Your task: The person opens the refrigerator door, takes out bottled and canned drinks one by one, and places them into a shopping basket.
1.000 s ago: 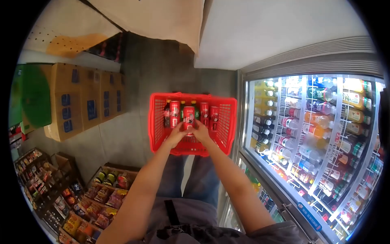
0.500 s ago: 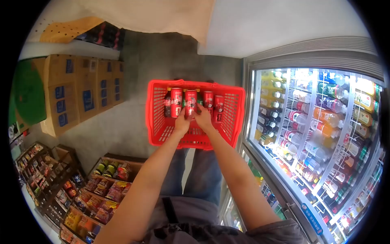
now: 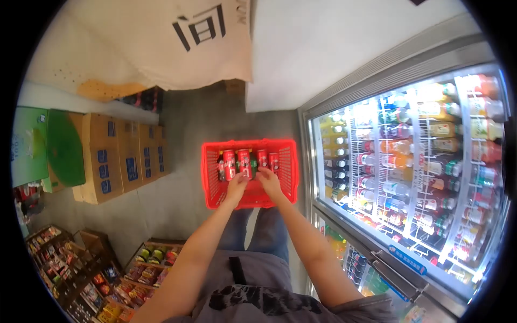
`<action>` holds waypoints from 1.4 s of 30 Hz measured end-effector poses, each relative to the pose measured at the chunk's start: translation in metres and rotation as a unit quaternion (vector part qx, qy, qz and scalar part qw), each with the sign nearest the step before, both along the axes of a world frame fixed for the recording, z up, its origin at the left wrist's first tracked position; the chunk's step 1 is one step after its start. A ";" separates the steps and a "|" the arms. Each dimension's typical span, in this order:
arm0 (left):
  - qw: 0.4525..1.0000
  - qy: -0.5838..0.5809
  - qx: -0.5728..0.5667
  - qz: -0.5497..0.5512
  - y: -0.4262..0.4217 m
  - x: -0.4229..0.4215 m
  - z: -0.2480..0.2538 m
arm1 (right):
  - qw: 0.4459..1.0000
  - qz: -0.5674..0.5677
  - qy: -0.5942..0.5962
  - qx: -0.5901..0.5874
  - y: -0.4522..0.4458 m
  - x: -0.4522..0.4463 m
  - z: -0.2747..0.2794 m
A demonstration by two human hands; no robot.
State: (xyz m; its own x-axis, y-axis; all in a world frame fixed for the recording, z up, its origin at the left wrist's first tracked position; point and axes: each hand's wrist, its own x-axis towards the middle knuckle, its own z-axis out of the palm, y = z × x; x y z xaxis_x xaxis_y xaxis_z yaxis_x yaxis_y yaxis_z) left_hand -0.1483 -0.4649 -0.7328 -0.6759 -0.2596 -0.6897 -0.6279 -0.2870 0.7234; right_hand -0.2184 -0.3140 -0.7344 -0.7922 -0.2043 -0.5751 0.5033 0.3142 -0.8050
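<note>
A red shopping basket [image 3: 207,188] holds a row of drinks along its far side. Two tall red cans stand there, a left can [image 3: 230,164] and a middle can [image 3: 244,160]. A dark bottle with a red label [image 3: 221,168] is at the left end, and a green bottle [image 3: 253,166] shows right of the middle can. Two smaller red cans, one [image 3: 262,158] beside another [image 3: 273,161], stand farther right. My left hand [image 3: 236,190] is at the middle can's base, fingers extended. My right hand [image 3: 269,183] is just below the green bottle and smaller cans, fingers loosely apart.
A lit drinks fridge [image 3: 398,172] full of bottles runs along the right. Stacked cardboard boxes [image 3: 116,156] stand at left, beside a green box [image 3: 29,145]. Snack shelves [image 3: 142,274] are at lower left. A cloth curtain [image 3: 161,43] hangs overhead.
My hands have moved apart; the right hand has left the middle can and shifted toward the smaller cans. The view has tilted up, so the basket appears lower and smaller.
</note>
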 end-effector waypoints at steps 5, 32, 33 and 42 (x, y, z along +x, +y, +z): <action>0.993 0.106 0.048 -0.019 0.005 -0.046 0.082 | 0.987 -0.114 -0.027 -0.107 0.017 -0.021 0.102; 0.762 0.313 0.302 -0.480 0.328 0.081 0.424 | 0.701 -0.570 0.421 -0.078 0.301 0.276 0.464; 0.751 0.319 0.312 -0.486 0.336 0.087 0.431 | 0.686 -0.579 0.433 -0.078 0.307 0.288 0.469; 0.700 0.345 0.351 -0.517 0.390 0.087 0.490 | 0.601 -0.625 0.497 -0.025 0.342 0.290 0.495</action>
State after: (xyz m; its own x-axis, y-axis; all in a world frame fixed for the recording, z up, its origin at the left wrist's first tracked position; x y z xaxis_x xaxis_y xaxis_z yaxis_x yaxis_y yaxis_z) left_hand -0.0615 -0.0745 -0.2431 -0.4862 0.8546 0.1826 -0.3330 -0.3744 0.8654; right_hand 0.0717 0.0277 -0.2393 -0.2915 0.9110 0.2916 -0.4159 0.1538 -0.8963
